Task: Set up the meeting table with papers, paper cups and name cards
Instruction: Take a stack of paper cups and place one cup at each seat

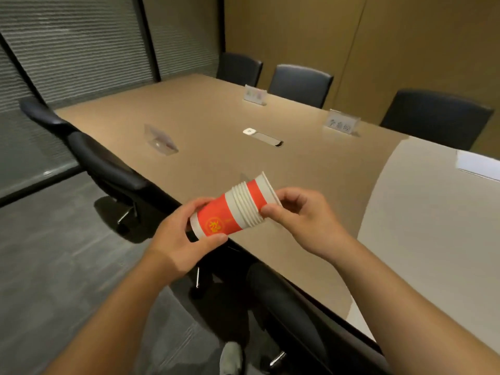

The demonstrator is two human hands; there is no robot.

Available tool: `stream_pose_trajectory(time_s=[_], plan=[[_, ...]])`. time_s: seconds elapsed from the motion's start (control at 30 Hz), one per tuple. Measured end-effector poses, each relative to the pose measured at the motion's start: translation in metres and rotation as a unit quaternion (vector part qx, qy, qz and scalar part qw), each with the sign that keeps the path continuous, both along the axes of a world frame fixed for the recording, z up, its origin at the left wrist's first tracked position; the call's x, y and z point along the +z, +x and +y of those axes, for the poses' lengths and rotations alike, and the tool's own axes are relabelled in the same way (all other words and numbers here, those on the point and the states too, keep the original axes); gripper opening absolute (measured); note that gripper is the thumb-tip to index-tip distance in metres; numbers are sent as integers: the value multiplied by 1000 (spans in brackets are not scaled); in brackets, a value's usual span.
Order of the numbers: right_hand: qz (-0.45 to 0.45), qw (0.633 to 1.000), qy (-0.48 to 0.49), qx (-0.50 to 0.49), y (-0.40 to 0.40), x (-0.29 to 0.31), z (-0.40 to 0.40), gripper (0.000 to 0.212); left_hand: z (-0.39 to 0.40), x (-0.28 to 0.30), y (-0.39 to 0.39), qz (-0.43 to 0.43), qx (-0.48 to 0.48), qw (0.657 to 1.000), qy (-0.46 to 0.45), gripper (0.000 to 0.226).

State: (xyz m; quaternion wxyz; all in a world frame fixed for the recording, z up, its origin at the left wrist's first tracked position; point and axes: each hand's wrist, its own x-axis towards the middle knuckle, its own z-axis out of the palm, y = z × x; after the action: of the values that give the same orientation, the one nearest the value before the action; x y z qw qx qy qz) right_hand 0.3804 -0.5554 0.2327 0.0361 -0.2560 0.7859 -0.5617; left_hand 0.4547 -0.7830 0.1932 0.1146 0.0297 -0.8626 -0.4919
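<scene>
Right now the left hand (186, 239) is cupping the base of a nested stack of paper cups (232, 209) held sideways over the worktop (216, 125) edge, while the right hand (300, 212) is pinching the outermost rim. Light, thin-walled, easily crushed, probably; a rim grip looks best.

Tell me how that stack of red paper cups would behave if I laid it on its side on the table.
The stack of paper cups tapers toward its base, so it would likely roll in a curve, not straight. Its thin paper rims suggest it is light and easily nudged. The left hand and right hand hold it without visible strain.
</scene>
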Motion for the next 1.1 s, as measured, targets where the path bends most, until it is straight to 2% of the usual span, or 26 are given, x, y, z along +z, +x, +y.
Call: stream_pose_trajectory(time_s=[0.13, 0.27, 0.33, 0.4, 0.47, 0.53, 0.63, 0.73, 0.87, 0.97, 1.03, 1.1], plan=[[20, 990, -73, -121, -61, -24, -23, 21, -29, -13, -75, 15, -19, 1000, -14, 55], [56, 974, -56, -211, -107, -35, -24, 21, -47, -33, -143, -39, -39, 998, -27, 58], [94, 960, 27, -264, -131, -54, -8, 11, -53, -44, -176, -70, -58, 995, -27, 58], [106, 934, 190, -283, -149, -83, 12, 8, -54, -53, -194, -84, -79, 993, -17, 58], [66, 891, 363, -264, -159, -116, 27, 13, -53, -62, -212, -97, -113, 989, -11, 55], [24, 842, 486, -234, -160, -143, 32, 21, -52, -68, -228, -108, -143, 984, -18, 57], [-9, 794, 561, -235, -159, -162, 33, 29, -46, -72, -245, -123, -171, 977, -22, 58], [-50, 771, 591, -232, -161, -179, 35, 28, -44, -78, -258, -117, -199, 973, -22, 59], [-76, 765, 599, -222, -161, -193, 39, 29, -42, -90, -270, -114, -211, 971, -23, 62], [-43, 785, 569, -243, -159, -189, 41, 36, -39, -94, -273, -115, -215, 970, -13, 62], [5, 827, 490, -276, -163, -175, 37, 35, -40, -95, -275, -111, -214, 970, -11, 62], [21, 897, 328, -294, -174, -149, 20, 26, -44, -92, -275, -104, -205, 973, -7, 62]])
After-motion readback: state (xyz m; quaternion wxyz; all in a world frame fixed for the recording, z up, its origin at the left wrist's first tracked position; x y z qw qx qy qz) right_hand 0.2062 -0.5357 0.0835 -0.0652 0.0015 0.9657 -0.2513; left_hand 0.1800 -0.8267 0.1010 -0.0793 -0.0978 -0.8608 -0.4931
